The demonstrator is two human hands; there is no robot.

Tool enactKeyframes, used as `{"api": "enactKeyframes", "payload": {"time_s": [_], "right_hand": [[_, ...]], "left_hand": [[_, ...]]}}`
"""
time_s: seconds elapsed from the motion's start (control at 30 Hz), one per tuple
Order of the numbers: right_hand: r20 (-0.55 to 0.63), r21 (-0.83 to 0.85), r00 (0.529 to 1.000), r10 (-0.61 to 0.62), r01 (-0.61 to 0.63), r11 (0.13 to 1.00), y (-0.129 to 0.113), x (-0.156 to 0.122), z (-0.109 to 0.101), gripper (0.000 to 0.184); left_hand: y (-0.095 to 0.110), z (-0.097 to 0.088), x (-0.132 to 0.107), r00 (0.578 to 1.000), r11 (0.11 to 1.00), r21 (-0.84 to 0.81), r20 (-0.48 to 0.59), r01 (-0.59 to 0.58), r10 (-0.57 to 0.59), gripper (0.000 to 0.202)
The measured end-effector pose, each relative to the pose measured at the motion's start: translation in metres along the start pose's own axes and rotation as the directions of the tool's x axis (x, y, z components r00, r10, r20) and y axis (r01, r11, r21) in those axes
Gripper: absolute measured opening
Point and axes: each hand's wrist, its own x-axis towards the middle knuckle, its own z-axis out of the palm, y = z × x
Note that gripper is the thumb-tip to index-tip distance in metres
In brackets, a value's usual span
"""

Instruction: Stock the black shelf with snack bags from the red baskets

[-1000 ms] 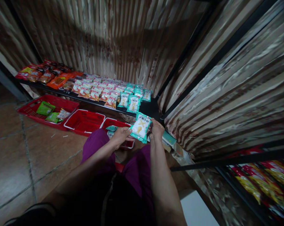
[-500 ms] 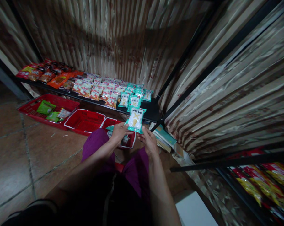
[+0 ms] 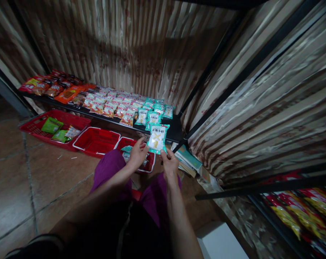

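Observation:
A teal-and-white snack bag [image 3: 157,138] is held up facing me, just in front of the shelf edge. My right hand [image 3: 170,163] pinches its lower right corner between thumb and fingers. Beside the lower left corner is my left hand [image 3: 138,155], fingers apart and the thumb close to the bag; contact there is hard to make out. Matching teal bags [image 3: 153,118] lie in overlapping rows at the right part of the black shelf [image 3: 175,128]. Below my left hand, a red basket [image 3: 121,143] contains more teal packets, partly hidden by the hand.
White-and-orange snack bags [image 3: 110,108] and red and orange packs [image 3: 54,89] fill the shelf's left. On the floor are a red basket [image 3: 96,141] and another [image 3: 30,126] with green packets. Books [image 3: 188,158] lie under the shelf corner; a black post [image 3: 219,97] rises there.
The left fingers have drawn slightly away from the bag's left edge. My right hand has shifted a little left along its bottom corner, and the bag stays nearly in place.

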Motion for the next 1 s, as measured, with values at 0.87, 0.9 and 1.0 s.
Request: {"api": "enactKeyframes", "payload": {"time_s": [0.87,0.9,1.0], "right_hand": [[0.311,-0.488,0.609,-0.730,0.761,0.427,0.001,-0.046,0.019,0.037],[0.232,-0.469,0.682,-0.694,0.703,0.534,0.001,-0.045,0.019,0.036],[-0.084,-0.261,0.925,-0.371,0.339,0.904,-0.001,-0.037,0.017,0.042]], "left_hand": [[0.026,0.009,0.035,0.991,0.819,-0.574,-0.090,0.033,-0.103,0.040],[0.026,0.007,0.038,0.989,0.807,-0.589,-0.087,0.047,-0.122,0.039],[0.024,0.002,0.043,0.982,0.778,-0.619,-0.051,0.110,-0.180,0.035]]}}
